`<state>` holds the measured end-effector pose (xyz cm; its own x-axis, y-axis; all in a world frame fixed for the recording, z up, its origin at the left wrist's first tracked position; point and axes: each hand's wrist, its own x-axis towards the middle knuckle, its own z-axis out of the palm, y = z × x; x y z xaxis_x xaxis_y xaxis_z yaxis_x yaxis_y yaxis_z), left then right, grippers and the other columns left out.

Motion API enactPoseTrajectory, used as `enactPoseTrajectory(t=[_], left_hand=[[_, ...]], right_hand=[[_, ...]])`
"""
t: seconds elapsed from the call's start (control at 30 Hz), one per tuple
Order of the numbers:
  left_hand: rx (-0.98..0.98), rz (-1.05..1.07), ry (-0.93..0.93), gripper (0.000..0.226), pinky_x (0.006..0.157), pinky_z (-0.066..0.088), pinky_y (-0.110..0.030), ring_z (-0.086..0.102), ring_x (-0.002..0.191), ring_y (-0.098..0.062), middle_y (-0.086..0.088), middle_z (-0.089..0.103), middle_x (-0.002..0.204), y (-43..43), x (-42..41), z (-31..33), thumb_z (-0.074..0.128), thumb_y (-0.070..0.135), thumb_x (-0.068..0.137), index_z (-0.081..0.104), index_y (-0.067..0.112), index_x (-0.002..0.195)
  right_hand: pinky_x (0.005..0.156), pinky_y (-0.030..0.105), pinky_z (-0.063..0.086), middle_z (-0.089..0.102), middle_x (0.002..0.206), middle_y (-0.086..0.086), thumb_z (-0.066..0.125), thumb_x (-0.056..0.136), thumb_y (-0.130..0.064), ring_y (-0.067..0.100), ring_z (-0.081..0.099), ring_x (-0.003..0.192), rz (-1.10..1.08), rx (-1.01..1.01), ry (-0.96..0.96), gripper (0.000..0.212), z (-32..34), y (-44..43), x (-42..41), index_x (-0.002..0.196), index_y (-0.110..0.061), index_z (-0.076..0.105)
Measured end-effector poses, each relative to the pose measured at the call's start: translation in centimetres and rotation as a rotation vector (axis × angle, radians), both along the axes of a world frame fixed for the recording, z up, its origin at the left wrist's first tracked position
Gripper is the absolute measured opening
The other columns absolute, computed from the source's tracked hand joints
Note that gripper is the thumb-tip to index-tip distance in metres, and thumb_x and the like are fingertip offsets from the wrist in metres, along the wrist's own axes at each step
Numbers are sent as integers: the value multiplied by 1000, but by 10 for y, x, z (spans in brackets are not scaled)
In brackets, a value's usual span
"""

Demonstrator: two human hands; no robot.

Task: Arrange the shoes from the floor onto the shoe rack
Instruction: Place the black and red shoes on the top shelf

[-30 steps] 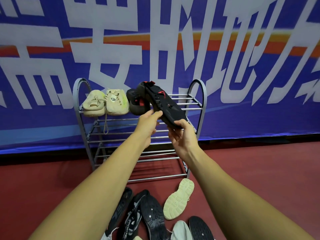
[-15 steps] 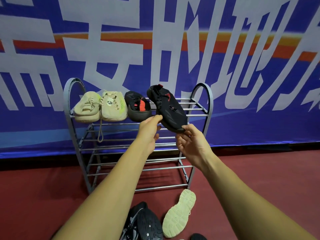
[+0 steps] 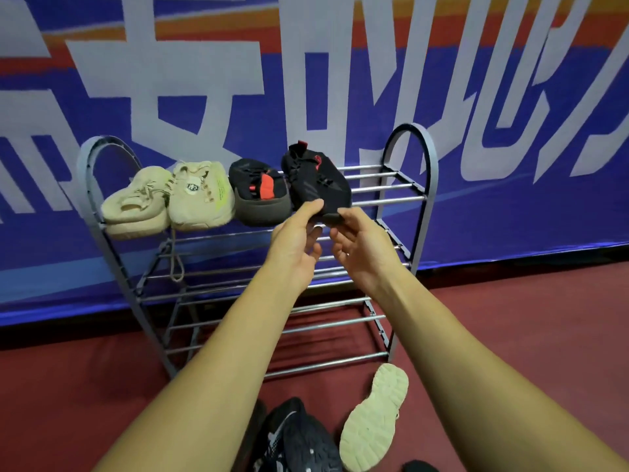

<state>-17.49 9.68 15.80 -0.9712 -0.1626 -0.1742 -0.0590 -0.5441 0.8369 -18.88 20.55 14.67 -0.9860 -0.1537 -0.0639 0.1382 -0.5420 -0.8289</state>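
Against the blue banner (image 3: 510, 216), both hands' grips pinch the black shoe (image 3: 315, 183), long axis running rackward.

Both hands (image 3: 335, 238) raised, forearms extended, fingers curled

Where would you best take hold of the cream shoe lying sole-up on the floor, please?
Grip the cream shoe across its narrower middle, coming from above: its sole faces up, its long sides are free, and the black shoes lie only to its left.
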Motion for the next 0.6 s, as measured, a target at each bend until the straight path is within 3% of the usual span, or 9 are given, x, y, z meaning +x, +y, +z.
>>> enactPoseTrajectory(t=[0.1, 0.27, 0.37, 0.6], left_hand=[[21, 13, -41, 19, 66, 40, -25, 60, 87, -11, 3, 72, 93, -2, -6, -10, 78, 27, 80, 70, 19, 96], [40, 39, -99, 12, 56, 37, -22, 56, 72, -8, 8, 67, 70, 5, -5, -7, 73, 27, 82, 67, 19, 89], [17, 64, -117, 18, 56, 37, -22, 56, 73, -9, 4, 67, 78, 7, -5, -1, 74, 28, 82, 68, 17, 96], [-197, 59, -105, 40, 58, 36, -21, 57, 80, -9, 4, 70, 99, -10, -5, -4, 77, 40, 81, 71, 21, 115]], right_hand=[[62, 22, 45, 75, 91, 1, 62, 94, -27, 8, 61, 68, -18, 52, -15, 23, -5, -4, -7, 107, -10, 71], [59, 26, 41, 78, 96, 6, 56, 100, -36, 8, 59, 63, -24, 287, 46, 34, 6, -3, -2, 108, -7, 71], [61, 28, 40, 74, 111, 18, 55, 101, -34, 13, 56, 68, -50, 362, 56, 43, 16, -3, -4, 115, 3, 68], [55, 26, 38, 75, 110, 17, 59, 98, -43, 12, 55, 63, -53, 287, 70, 50, 3, -8, -12, 117, 3, 67]])
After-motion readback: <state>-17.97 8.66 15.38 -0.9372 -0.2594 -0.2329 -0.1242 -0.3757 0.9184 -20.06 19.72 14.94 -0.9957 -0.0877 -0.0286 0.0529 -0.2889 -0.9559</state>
